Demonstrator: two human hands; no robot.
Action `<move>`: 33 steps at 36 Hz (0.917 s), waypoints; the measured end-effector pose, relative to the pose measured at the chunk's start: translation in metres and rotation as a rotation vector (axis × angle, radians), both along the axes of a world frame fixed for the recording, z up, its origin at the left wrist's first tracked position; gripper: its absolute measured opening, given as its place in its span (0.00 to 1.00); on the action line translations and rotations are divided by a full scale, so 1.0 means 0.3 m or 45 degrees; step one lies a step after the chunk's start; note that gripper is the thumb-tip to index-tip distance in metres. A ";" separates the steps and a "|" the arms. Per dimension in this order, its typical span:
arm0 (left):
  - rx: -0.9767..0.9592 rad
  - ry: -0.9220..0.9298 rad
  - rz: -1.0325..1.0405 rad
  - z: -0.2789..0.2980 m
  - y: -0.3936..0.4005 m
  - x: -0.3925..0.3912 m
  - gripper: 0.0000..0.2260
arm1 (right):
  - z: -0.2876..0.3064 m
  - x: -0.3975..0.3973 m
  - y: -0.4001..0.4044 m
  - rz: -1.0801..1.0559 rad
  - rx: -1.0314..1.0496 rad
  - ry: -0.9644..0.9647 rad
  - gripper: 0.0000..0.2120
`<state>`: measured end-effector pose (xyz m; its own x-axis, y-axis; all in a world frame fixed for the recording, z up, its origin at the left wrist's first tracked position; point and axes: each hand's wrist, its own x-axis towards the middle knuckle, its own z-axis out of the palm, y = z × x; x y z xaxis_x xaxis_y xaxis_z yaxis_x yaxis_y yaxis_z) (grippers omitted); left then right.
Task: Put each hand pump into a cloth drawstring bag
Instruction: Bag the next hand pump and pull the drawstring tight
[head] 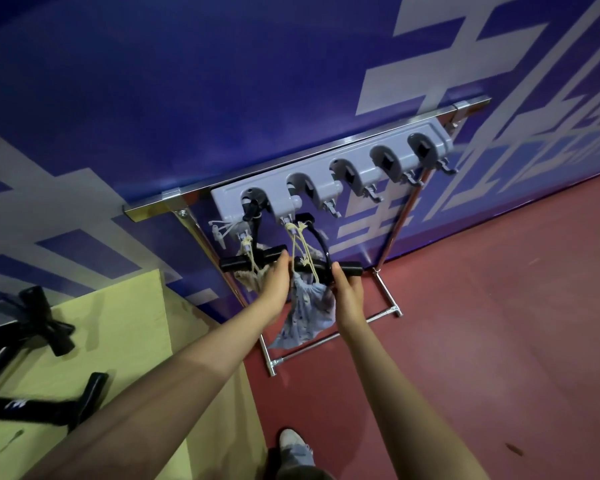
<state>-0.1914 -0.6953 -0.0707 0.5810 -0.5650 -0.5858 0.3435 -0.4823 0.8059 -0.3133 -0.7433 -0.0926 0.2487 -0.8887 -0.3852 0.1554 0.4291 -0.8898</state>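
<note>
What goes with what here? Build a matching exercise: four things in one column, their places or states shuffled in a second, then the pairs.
Things
1. blue patterned bag
2. pump handle
3. spare black pumps
4. grey rack

Places or states
A. gripped by the left hand and the right hand
B. fixed on the chrome frame
C. hangs by its cord below the rack
D. lie on the yellow table

Pairs: 1-C, 2-A, 3-D, 4-B
</note>
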 end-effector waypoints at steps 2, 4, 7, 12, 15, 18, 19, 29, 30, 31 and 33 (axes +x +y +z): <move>-0.044 0.287 0.063 0.041 -0.022 -0.018 0.20 | 0.021 0.001 0.006 -0.058 -0.112 0.036 0.10; -0.072 0.433 0.005 0.059 -0.048 -0.029 0.22 | 0.033 -0.002 0.006 -0.133 -0.177 0.057 0.06; -0.061 0.449 -0.013 0.055 -0.079 -0.035 0.24 | 0.050 -0.011 -0.003 -0.166 -0.318 0.194 0.05; -0.077 0.313 0.100 0.039 -0.091 -0.029 0.15 | 0.057 0.014 -0.023 -0.018 -0.527 0.460 0.10; -0.143 0.310 0.129 0.019 -0.084 -0.015 0.08 | 0.054 0.046 -0.023 0.080 -0.583 0.586 0.15; -0.157 0.322 0.188 0.003 -0.077 0.008 0.11 | 0.051 0.054 -0.015 0.237 -0.778 0.627 0.13; -0.144 0.317 0.223 -0.002 -0.076 0.020 0.12 | 0.048 0.050 -0.016 0.324 -0.835 0.582 0.08; -0.001 -0.007 -0.027 -0.042 -0.121 0.102 0.13 | -0.052 0.027 -0.167 0.713 -0.686 0.538 0.24; 0.018 -0.026 -0.048 -0.047 -0.125 0.109 0.12 | -0.052 0.033 -0.174 0.786 -0.591 0.557 0.26; 0.036 -0.029 -0.064 -0.049 -0.126 0.114 0.12 | -0.058 0.033 -0.182 0.838 -0.573 0.596 0.24; 0.071 -0.042 -0.065 -0.090 -0.129 0.133 0.16 | -0.061 0.024 -0.187 0.851 -0.648 0.735 0.07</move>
